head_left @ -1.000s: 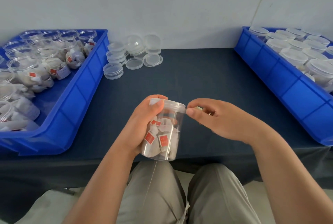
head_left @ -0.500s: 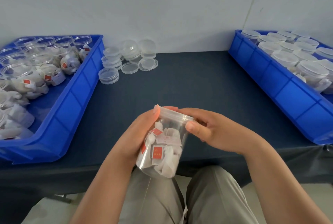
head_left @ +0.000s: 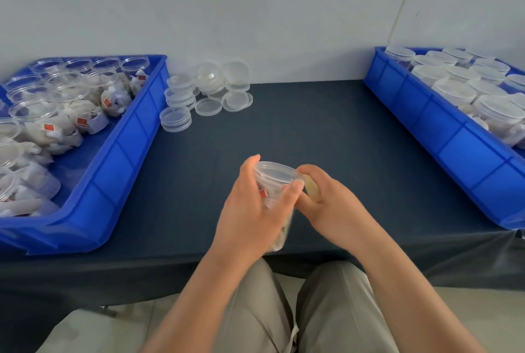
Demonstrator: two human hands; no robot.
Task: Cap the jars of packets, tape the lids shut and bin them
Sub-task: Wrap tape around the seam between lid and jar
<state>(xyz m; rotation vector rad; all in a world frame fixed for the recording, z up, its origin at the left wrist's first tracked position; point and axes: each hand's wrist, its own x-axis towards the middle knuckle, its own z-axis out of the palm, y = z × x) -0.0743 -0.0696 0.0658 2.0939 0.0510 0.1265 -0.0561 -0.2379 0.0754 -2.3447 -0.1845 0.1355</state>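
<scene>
Jar in hand: you hold a clear jar (head_left: 279, 229), its lid (head_left: 274, 175) on and tipped away from you, over the near edge of the surface (head_left: 312, 125), midway between the two bins. White packets and a red tag show through its wall.
Left hand (head_left: 250, 210): wrapped round the jar, thumb up by the lid rim and fingertips curled over the front.
Right hand (head_left: 335, 208): fingers curled against the jar's right side. Something pale sits under them, but you cannot tell what they pinch.
Left bin (head_left: 113, 176): blue, holding open jars (head_left: 31, 110) stuffed with white packets.
Right bin (head_left: 443, 137): blue, holding capped jars (head_left: 454, 91).
Loose lids (head_left: 208, 107): clear, in stacks and singles at the back, just beside the left bin's far corner.
Room: a broad stretch of dark surface lies between the bins, and both bins reach the near edge.
Writing: red square tags (head_left: 48, 127) on the packets, too small to read.
</scene>
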